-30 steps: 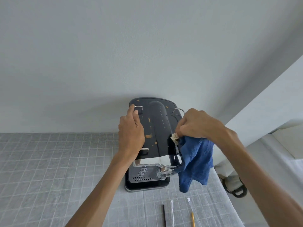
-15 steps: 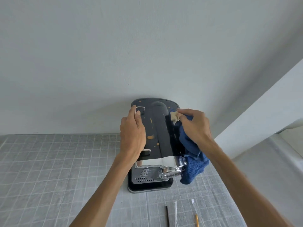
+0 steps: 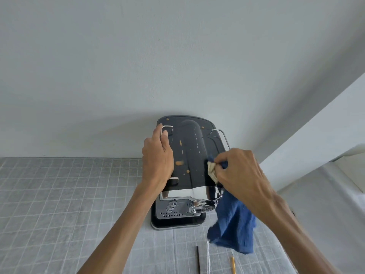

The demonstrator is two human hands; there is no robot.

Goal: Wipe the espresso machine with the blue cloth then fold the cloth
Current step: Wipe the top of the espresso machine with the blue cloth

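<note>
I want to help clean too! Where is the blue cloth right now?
The blue cloth is bunched in the right hand, against the right side of the espresso machine's top, and hangs down beside it.

No legible text (none anywhere)

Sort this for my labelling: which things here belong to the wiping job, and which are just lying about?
In the job:
espresso machine
blue cloth
right hand, gripping the cloth
left hand, resting on the machine

Lying about:
black strip
clear stick
yellow stick
</note>
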